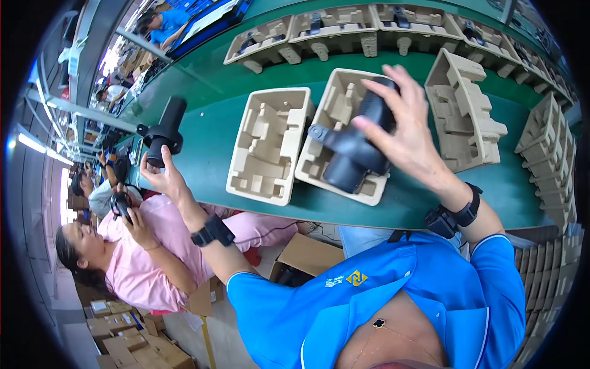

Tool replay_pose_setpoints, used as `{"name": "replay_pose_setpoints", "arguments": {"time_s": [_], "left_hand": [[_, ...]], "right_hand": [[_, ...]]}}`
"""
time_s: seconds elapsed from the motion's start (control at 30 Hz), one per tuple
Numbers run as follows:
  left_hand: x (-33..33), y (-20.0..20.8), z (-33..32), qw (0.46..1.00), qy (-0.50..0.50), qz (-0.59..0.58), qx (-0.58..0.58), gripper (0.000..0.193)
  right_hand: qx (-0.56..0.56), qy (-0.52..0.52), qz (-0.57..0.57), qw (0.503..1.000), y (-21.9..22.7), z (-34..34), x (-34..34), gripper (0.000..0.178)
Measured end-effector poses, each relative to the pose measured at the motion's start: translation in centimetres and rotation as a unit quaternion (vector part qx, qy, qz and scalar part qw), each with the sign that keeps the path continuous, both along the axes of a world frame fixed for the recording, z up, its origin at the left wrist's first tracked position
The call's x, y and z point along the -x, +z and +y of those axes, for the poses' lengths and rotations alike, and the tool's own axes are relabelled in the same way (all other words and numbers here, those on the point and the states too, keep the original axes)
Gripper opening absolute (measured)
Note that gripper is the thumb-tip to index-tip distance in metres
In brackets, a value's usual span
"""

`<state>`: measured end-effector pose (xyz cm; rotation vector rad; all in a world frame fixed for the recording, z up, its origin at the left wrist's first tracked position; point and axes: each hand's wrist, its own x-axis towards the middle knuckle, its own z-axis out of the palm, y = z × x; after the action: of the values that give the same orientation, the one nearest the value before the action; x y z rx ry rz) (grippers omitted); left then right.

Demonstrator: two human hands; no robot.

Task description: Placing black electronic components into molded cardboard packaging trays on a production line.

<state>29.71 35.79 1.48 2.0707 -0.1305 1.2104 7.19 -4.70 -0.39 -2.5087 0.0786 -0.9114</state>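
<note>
My left hand (169, 181) is raised at the left and grips the lower end of a black tubular plastic device (166, 126) with a side tab and a longer upper barrel. A similar black device (356, 150) lies tilted in or just above a beige moulded-pulp tray (341, 86). Over its upper end is my right hand (409, 126), slightly blurred, fingers and thumb spread beside the barrel; whether they touch it is hard to tell. Left of that tray stands another beige pulp tray (270, 147) with shaped hollows and no device inside.
Another pulp tray (458, 117) stands right on the green table (206, 166). Along the back runs a row of trays (335, 27) holding black parts. Stacked trays (550, 147) line the right edge. A person in pink (147, 258) sits at left, holding a black device (121, 206).
</note>
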Motion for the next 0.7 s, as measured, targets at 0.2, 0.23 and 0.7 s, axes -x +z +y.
{"name": "replay_pose_setpoints", "arguments": {"time_s": [0.2, 0.23, 0.7], "left_hand": [[12.0, 0.2, -8.4, 0.861, -0.358, 0.019, 0.361, 0.044], [13.7, 0.1, -9.9, 0.828, -0.404, 0.029, 0.388, 0.044], [16.2, -3.0, -14.8, 0.944, -0.214, 0.181, 0.177, 0.038]], "right_hand": [[-0.084, 0.114, -0.077, 0.987, 2.5, 0.3, 0.5, 0.066], [-0.101, 0.158, -0.081, 0.979, 3.3, 0.8, 0.4, 0.066], [-0.095, 0.226, 0.000, 0.969, 2.5, -0.2, -0.3, 0.060]]}}
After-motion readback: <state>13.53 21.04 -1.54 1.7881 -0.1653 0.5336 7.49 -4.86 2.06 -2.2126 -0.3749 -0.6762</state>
